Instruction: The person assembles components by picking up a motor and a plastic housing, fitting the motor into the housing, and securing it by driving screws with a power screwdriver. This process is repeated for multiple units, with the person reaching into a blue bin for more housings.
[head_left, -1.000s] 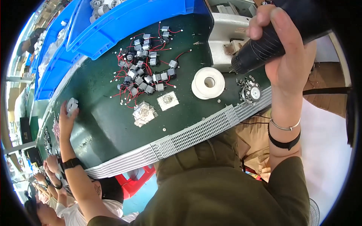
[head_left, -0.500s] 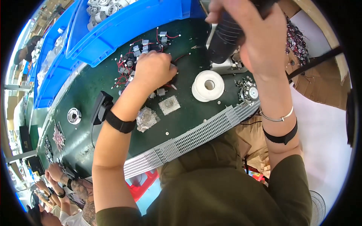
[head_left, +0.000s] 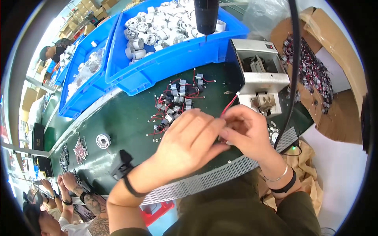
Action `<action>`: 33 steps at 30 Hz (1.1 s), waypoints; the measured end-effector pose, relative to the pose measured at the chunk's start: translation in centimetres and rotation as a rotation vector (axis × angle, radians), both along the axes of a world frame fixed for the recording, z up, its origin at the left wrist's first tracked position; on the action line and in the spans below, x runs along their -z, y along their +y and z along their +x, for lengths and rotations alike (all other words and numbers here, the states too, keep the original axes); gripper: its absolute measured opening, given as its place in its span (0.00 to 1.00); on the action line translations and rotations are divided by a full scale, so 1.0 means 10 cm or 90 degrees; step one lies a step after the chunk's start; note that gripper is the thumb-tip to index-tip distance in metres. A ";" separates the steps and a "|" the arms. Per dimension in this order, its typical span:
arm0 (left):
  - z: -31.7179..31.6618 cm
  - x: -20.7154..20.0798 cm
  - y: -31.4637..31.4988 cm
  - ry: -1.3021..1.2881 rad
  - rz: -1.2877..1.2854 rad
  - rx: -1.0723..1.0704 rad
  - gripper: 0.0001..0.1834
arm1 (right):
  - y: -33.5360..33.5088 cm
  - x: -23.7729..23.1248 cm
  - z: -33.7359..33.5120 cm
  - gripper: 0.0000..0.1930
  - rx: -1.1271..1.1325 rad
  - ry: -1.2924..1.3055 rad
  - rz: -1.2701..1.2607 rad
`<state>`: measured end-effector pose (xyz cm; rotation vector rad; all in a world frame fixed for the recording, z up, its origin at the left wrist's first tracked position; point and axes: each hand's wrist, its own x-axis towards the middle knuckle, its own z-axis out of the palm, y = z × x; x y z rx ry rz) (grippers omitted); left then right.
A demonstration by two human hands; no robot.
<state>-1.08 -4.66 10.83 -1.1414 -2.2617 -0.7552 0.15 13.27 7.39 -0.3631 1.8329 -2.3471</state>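
My left hand (head_left: 191,139) and my right hand (head_left: 250,133) meet over the green table, fingertips pinched together. From between them rises a red wire (head_left: 230,104) with a small white plug at its tip. Both hands close on the part this wire belongs to; its body is hidden behind my fingers. Just beyond my left hand lies a pile of small silver motors (head_left: 179,90) with red and black leads. A black electric screwdriver (head_left: 206,17) hangs bit down above the large blue bin (head_left: 177,53), out of my hands.
White round housings (head_left: 159,29) fill the large bin. A grey metal machine (head_left: 260,74) stands at the right beside a cardboard box (head_left: 338,118) of small parts. A perforated strip (head_left: 204,177) runs along the near edge. A black cable (head_left: 293,78) hangs at right; co-workers' hands (head_left: 69,183) show lower left.
My right hand has let go of the black screwdriver and come down to my left hand. My left hand has left the motor pile. The view has shifted, showing more of the bins.
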 end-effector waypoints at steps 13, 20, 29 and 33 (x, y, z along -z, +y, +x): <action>-3.53 0.06 -0.99 -0.095 -0.592 -0.387 0.20 | 0.26 0.09 -0.08 0.15 -0.090 -0.096 -0.166; -3.58 0.12 -1.32 -0.137 -0.550 -0.426 0.19 | 0.26 0.10 0.00 0.17 -0.006 -0.210 -0.157; -0.96 -0.43 -0.42 -0.765 0.025 0.132 0.24 | 0.51 0.06 0.08 0.17 0.186 0.008 0.017; -0.31 0.39 0.15 -0.760 0.117 0.141 0.20 | 0.52 0.04 0.03 0.16 0.173 0.098 0.042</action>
